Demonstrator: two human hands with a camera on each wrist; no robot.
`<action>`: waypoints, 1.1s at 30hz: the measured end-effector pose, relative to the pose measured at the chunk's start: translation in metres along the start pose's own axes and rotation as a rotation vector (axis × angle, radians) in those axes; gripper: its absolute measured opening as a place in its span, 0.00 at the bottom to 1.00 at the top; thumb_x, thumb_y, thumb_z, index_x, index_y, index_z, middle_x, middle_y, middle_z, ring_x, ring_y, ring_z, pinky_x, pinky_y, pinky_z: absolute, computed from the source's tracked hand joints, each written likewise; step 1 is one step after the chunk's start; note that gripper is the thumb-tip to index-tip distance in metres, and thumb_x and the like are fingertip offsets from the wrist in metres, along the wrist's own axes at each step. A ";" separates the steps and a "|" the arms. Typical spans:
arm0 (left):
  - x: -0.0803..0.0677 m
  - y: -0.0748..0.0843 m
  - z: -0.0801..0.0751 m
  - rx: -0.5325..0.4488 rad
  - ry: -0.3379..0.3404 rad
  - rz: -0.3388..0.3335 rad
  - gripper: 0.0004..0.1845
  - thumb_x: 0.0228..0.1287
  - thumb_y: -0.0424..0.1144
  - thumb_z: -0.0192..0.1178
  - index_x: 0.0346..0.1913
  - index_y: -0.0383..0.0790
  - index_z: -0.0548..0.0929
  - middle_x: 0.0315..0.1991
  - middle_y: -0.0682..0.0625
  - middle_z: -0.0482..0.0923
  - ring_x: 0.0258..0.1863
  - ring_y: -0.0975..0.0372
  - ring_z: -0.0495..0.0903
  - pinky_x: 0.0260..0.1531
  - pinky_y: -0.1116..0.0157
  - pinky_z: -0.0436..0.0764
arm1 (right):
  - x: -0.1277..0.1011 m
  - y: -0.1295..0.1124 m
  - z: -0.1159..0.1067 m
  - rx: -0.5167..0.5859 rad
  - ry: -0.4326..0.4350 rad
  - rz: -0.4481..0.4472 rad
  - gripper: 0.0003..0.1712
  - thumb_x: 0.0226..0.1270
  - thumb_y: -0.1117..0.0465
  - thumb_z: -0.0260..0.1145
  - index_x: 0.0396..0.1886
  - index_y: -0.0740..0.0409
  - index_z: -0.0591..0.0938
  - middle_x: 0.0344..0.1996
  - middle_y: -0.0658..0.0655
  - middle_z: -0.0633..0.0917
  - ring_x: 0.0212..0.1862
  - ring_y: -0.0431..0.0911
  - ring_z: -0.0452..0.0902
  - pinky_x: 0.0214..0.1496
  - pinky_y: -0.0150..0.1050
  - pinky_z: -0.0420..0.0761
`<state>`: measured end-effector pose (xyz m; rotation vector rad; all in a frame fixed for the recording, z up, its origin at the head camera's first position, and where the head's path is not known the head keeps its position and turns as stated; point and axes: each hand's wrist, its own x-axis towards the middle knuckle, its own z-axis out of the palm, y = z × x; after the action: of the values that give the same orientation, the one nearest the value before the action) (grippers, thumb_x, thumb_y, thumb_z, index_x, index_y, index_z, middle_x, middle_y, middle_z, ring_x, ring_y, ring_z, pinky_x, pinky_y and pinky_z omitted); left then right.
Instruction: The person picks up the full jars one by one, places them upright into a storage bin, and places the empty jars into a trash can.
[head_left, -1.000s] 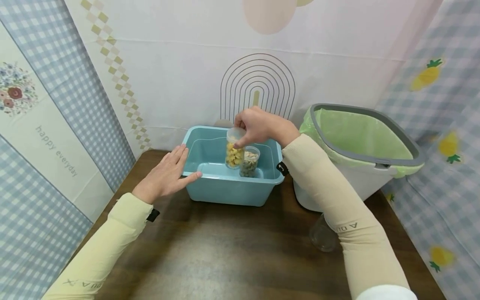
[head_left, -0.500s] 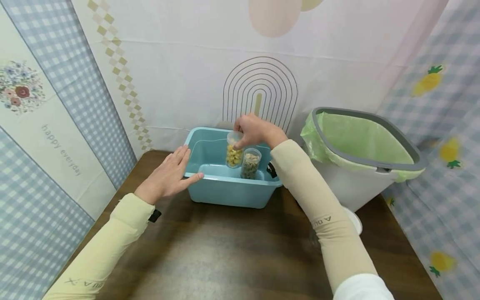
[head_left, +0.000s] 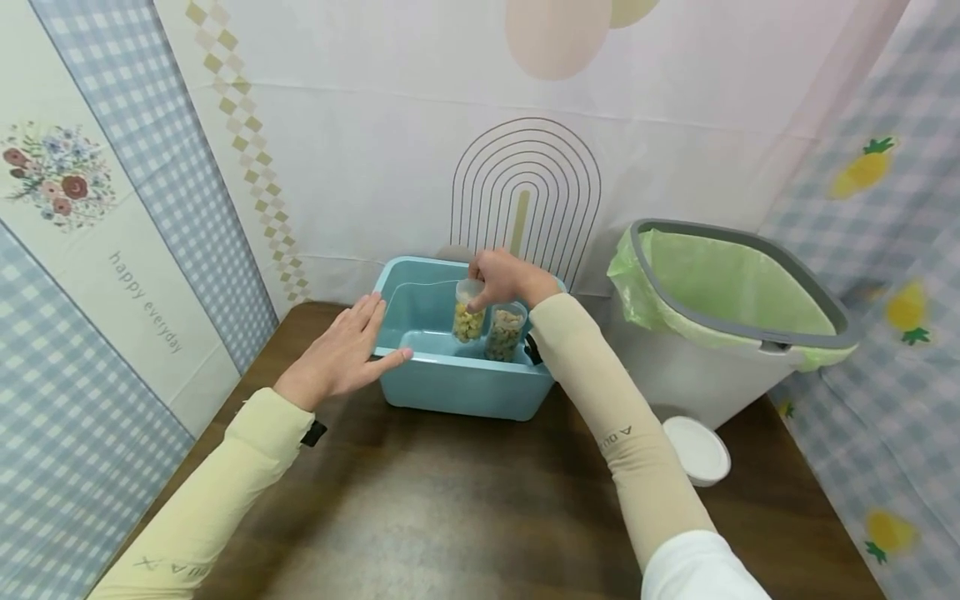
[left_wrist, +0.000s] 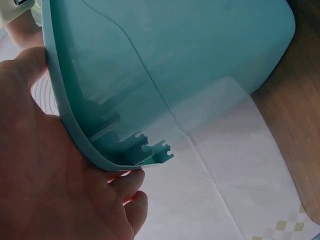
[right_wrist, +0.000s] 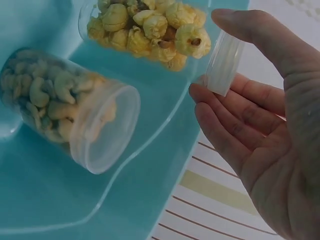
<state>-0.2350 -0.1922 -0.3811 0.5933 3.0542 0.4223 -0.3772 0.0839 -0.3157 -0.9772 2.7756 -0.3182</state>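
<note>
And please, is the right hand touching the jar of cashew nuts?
Apart: the right wrist view shows blue tub plainly between the right hand and the cashew jar.

Back wall: we face a white, creased fabric sheet (head_left: 360,167), printed with nested thin-lined arches (head_left: 480,179) around an olive upright bar (head_left: 520,223)
Top edge: we see a pale pink rounded shape (head_left: 558,37), cut off by the view
Diamond column: a strip of olive and beige diamonds (head_left: 255,158) runs down the sheet's left side
Left wall: we find blue-and-white gingham cloth (head_left: 142,108), crossed by a white band (head_left: 198,387) bearing a multicoloured flower bouquet (head_left: 62,192) and grey "happy everyday" lettering (head_left: 146,300)
Right wall: paler blue gingham cloth (head_left: 855,433) shows us yellow pineapples with green leaves (head_left: 862,173)
Table: dark brown, wood-grained top (head_left: 480,467)
Light: we notice a soft, pale sheen (head_left: 420,533) on the near tabletop
</note>
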 end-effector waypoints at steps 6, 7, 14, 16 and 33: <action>0.001 0.002 0.002 -0.012 0.001 -0.010 0.54 0.79 0.69 0.46 0.84 0.26 0.44 0.87 0.34 0.37 0.87 0.42 0.39 0.85 0.41 0.44 | 0.012 0.007 0.015 -0.019 -0.040 -0.003 0.28 0.66 0.52 0.78 0.59 0.64 0.85 0.49 0.61 0.85 0.43 0.49 0.75 0.46 0.42 0.80; 0.001 0.002 0.002 -0.014 -0.001 -0.013 0.54 0.79 0.69 0.46 0.84 0.27 0.44 0.87 0.34 0.37 0.88 0.42 0.39 0.85 0.41 0.44 | 0.013 0.007 0.017 -0.023 -0.051 0.002 0.28 0.66 0.51 0.78 0.59 0.63 0.85 0.50 0.61 0.85 0.45 0.49 0.74 0.48 0.43 0.80; -0.001 0.004 0.002 -0.005 0.006 -0.013 0.54 0.79 0.67 0.48 0.84 0.26 0.44 0.87 0.33 0.38 0.87 0.42 0.40 0.85 0.41 0.45 | 0.020 0.010 0.031 -0.039 -0.085 0.024 0.28 0.66 0.51 0.79 0.60 0.60 0.84 0.54 0.60 0.85 0.51 0.51 0.73 0.54 0.47 0.81; -0.001 0.003 0.002 -0.001 0.009 -0.014 0.53 0.80 0.67 0.47 0.84 0.26 0.44 0.87 0.33 0.38 0.87 0.42 0.40 0.85 0.41 0.45 | 0.022 0.010 0.035 -0.037 -0.101 0.019 0.29 0.66 0.52 0.79 0.61 0.61 0.83 0.54 0.60 0.85 0.49 0.50 0.75 0.53 0.46 0.82; -0.010 -0.005 0.003 -0.001 -0.002 0.016 0.55 0.79 0.68 0.48 0.84 0.27 0.44 0.87 0.34 0.38 0.88 0.43 0.40 0.86 0.43 0.45 | 0.018 -0.003 0.055 -0.051 -0.132 0.058 0.31 0.62 0.50 0.82 0.59 0.60 0.84 0.54 0.58 0.85 0.49 0.48 0.82 0.53 0.43 0.87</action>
<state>-0.2271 -0.2000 -0.3861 0.6186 3.0495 0.4236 -0.3763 0.0623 -0.3692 -0.8920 2.6981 -0.1689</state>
